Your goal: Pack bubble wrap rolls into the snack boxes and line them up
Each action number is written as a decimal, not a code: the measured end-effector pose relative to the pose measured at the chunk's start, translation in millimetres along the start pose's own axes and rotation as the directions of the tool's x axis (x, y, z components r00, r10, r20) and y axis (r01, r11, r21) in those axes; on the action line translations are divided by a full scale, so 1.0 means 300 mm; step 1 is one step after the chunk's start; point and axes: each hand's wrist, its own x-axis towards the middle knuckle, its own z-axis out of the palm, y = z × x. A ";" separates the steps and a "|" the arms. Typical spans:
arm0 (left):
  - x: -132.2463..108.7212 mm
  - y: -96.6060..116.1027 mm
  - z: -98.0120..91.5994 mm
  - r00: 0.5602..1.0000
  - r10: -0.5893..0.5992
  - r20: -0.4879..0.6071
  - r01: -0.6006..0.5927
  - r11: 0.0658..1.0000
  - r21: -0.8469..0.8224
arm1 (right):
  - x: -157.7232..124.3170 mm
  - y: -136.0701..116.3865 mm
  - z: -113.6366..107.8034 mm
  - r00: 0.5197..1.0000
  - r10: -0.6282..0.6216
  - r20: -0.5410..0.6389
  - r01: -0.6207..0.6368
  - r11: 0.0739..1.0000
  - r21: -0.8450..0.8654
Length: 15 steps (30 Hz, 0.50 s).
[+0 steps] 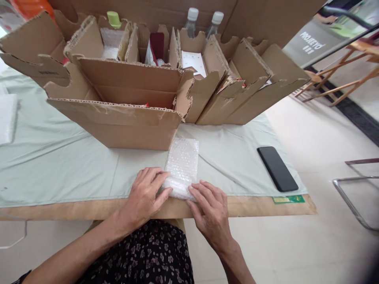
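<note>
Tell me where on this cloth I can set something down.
Two stretches of cloth look bare: between the bubble wrap and the phone, and left of the left hand, this side of the front box. It is crowded farther back, where cardboard boxes stand close together.

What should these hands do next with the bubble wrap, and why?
Perhaps roll the near end of the bubble wrap forward: the left hand and right hand hold that end, which looks folded, while the rest lies flat ahead.
</note>
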 end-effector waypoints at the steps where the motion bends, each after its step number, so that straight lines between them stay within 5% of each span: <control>1: -0.010 0.006 -0.012 0.999 0.031 0.016 -0.031 0.999 -0.032 | 0.004 0.003 -0.002 1.000 0.007 0.003 -0.007 1.000 0.030; 5: -0.039 0.028 -0.046 0.981 0.153 0.117 -0.133 0.977 -0.168 | -0.006 0.011 -0.021 0.997 0.058 0.058 -0.068 0.980 0.189; 11: 0.015 -0.003 0.007 0.994 0.041 0.097 -0.030 0.993 -0.111 | -0.028 0.012 -0.007 0.997 0.048 -0.067 -0.043 0.996 0.073; 15: 0.025 -0.007 0.010 1.000 0.016 0.015 -0.016 0.999 -0.031 | -0.005 0.014 0.018 1.000 0.004 -0.016 -0.004 1.000 0.004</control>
